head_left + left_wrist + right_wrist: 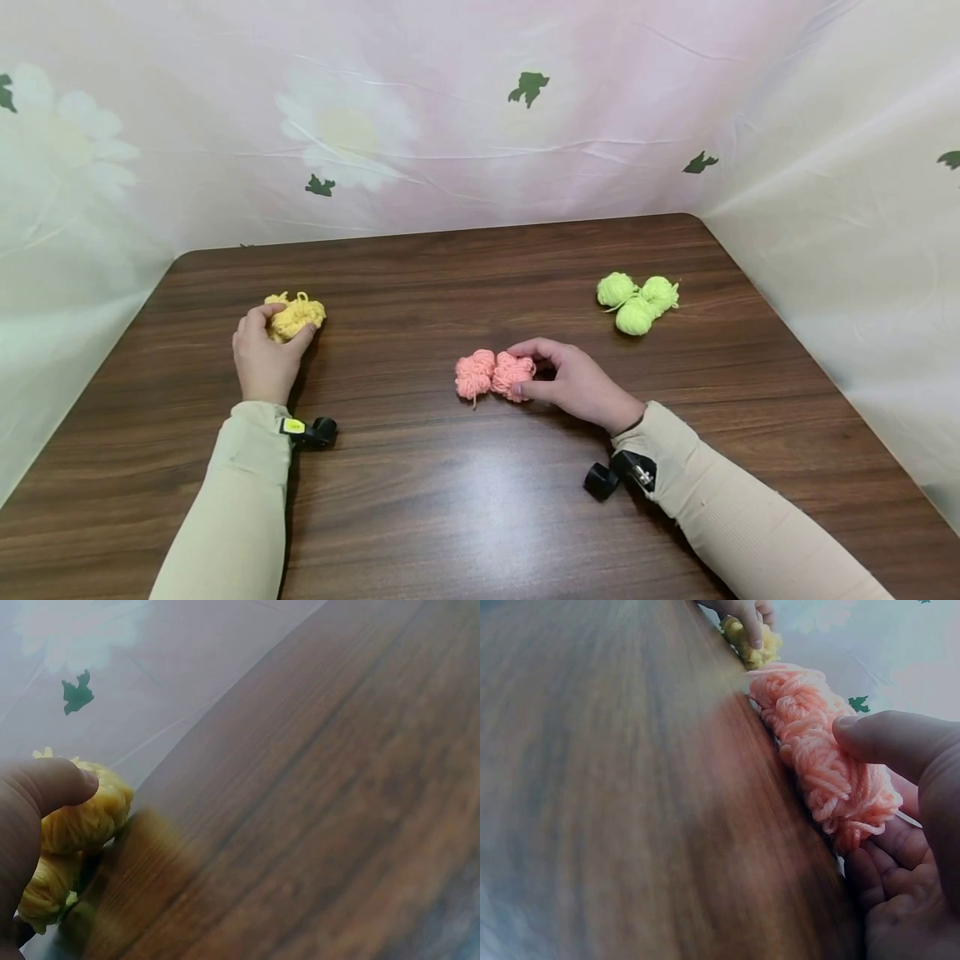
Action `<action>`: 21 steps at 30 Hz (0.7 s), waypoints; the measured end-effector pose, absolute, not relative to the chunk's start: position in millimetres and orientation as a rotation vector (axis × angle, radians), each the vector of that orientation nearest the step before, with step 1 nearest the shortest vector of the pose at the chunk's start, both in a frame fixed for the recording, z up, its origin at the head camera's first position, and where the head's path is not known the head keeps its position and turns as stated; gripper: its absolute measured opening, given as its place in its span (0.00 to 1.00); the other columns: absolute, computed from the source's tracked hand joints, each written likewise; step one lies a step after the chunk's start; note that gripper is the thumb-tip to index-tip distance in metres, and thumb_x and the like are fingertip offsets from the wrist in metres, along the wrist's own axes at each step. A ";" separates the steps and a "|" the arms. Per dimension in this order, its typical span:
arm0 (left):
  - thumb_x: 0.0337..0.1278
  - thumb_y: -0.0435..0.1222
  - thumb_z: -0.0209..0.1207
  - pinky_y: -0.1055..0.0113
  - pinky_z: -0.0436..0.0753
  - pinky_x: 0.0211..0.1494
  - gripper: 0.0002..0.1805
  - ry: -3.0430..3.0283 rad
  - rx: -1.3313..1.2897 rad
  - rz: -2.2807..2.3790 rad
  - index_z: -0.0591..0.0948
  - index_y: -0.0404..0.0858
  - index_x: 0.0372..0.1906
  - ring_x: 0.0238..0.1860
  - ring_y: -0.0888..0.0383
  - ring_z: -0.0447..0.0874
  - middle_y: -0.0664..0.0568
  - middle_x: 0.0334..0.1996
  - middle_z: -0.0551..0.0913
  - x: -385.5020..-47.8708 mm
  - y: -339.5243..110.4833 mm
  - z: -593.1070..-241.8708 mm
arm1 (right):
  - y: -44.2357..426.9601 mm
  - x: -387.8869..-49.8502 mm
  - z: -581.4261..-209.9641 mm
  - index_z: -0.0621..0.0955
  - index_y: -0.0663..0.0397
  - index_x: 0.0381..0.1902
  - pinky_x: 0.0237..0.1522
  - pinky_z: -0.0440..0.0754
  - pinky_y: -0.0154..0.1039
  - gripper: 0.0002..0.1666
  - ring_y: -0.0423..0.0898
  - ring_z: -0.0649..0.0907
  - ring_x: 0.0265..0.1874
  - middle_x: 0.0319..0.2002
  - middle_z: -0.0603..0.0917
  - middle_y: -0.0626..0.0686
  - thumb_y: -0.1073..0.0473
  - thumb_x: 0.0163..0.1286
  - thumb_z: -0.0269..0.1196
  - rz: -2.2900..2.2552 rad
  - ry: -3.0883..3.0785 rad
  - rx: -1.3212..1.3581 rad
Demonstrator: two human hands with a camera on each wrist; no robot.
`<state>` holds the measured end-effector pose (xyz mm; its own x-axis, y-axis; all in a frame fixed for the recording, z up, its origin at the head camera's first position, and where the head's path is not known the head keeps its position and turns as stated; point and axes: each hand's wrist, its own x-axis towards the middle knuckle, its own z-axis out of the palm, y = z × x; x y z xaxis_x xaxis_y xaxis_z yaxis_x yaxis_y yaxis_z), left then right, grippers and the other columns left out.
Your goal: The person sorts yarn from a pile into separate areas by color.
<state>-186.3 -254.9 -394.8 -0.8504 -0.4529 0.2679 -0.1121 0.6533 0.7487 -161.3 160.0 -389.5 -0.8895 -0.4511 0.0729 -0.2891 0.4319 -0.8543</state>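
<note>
At the table's left side, my left hand (266,354) grips a cluster of yellow yarn balls (300,317) between thumb and fingers. The left wrist view shows the thumb lying over the yellow yarn (90,817). Near the middle of the table, my right hand (573,383) holds the right end of a pair of pink yarn balls (474,374). Up close in the right wrist view, the thumb presses one side of the pink yarn (810,750) and curled fingers sit at its near end. Part of each cluster is hidden behind the fingers.
A cluster of three lime-green yarn balls (636,315) lies at the back right of the brown wooden table (420,492). Behind and beside the table hangs a pale floral curtain (450,158). Each sleeve cuff carries a small black camera (322,432).
</note>
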 end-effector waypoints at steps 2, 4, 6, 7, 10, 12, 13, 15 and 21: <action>0.58 0.41 0.70 0.46 0.65 0.67 0.29 -2.437 0.441 -1.060 0.75 0.35 0.62 0.63 0.40 0.66 0.38 0.61 0.74 -186.3 -255.0 -395.2 | 160.5 -161.7 -390.6 0.82 0.47 0.57 0.54 0.78 0.48 0.25 0.45 0.82 0.49 0.50 0.85 0.47 0.58 0.61 0.74 -1.449 2.513 -0.658; 0.58 0.41 0.70 0.46 0.65 0.66 0.29 -2.437 0.441 -1.062 0.75 0.35 0.62 0.63 0.40 0.66 0.38 0.61 0.74 -186.3 -255.0 -395.5 | 160.8 -162.1 -391.5 0.82 0.47 0.57 0.54 0.78 0.48 0.25 0.45 0.82 0.49 0.50 0.85 0.47 0.58 0.61 0.74 -1.449 2.512 -0.660; 0.58 0.42 0.69 0.46 0.65 0.66 0.29 -2.434 0.441 -1.070 0.76 0.35 0.61 0.63 0.41 0.66 0.38 0.60 0.74 -186.2 -254.9 -395.6 | 161.2 -162.3 -392.2 0.82 0.47 0.57 0.54 0.78 0.47 0.25 0.44 0.82 0.49 0.50 0.85 0.47 0.57 0.61 0.74 -1.445 2.512 -0.661; 0.58 0.43 0.69 0.46 0.66 0.66 0.29 -2.432 0.442 -1.076 0.76 0.35 0.61 0.63 0.41 0.66 0.39 0.60 0.74 -186.2 -254.8 -395.6 | 161.3 -162.4 -392.3 0.82 0.46 0.57 0.54 0.78 0.47 0.25 0.44 0.82 0.49 0.50 0.85 0.47 0.57 0.61 0.74 -1.445 2.511 -0.659; 0.59 0.43 0.69 0.47 0.66 0.66 0.28 -2.426 0.442 -1.086 0.76 0.35 0.60 0.63 0.42 0.66 0.39 0.59 0.74 -185.8 -254.1 -395.2 | 161.0 -161.8 -391.4 0.82 0.46 0.57 0.52 0.79 0.46 0.26 0.44 0.82 0.48 0.50 0.85 0.46 0.57 0.61 0.74 -1.447 2.505 -0.652; 0.59 0.43 0.69 0.47 0.66 0.65 0.27 -2.428 0.441 -1.084 0.77 0.34 0.58 0.63 0.41 0.67 0.38 0.59 0.74 -185.5 -253.7 -394.9 | 160.9 -161.3 -390.6 0.82 0.45 0.57 0.52 0.79 0.45 0.26 0.44 0.82 0.47 0.50 0.85 0.46 0.56 0.61 0.74 -1.449 2.500 -0.644; 0.59 0.44 0.69 0.47 0.66 0.65 0.27 -2.433 0.438 -1.078 0.77 0.34 0.58 0.63 0.41 0.67 0.38 0.59 0.74 -185.4 -253.5 -394.7 | 160.7 -161.1 -390.1 0.82 0.45 0.57 0.52 0.79 0.45 0.26 0.44 0.82 0.47 0.50 0.85 0.45 0.56 0.61 0.74 -1.447 2.499 -0.637; 0.60 0.43 0.68 0.46 0.66 0.65 0.25 -2.442 0.436 -1.065 0.78 0.33 0.56 0.63 0.40 0.67 0.37 0.58 0.75 -185.5 -253.4 -394.5 | 160.9 -160.9 -389.7 0.82 0.45 0.57 0.52 0.79 0.45 0.26 0.44 0.82 0.47 0.49 0.85 0.45 0.56 0.61 0.74 -1.447 2.497 -0.631; 0.60 0.43 0.68 0.46 0.66 0.67 0.22 -2.453 0.448 -1.059 0.80 0.30 0.51 0.63 0.40 0.67 0.37 0.57 0.75 -185.9 -253.1 -393.9 | 161.5 -161.8 -390.5 0.82 0.47 0.57 0.52 0.78 0.46 0.25 0.44 0.82 0.47 0.49 0.85 0.47 0.55 0.62 0.74 -1.445 2.499 -0.646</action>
<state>-185.9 -253.1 -393.9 -0.8558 -0.4495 0.2559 -0.1221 0.6565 0.7444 -161.8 161.5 -390.5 -0.8887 -0.4549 0.0573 -0.2767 0.4324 -0.8582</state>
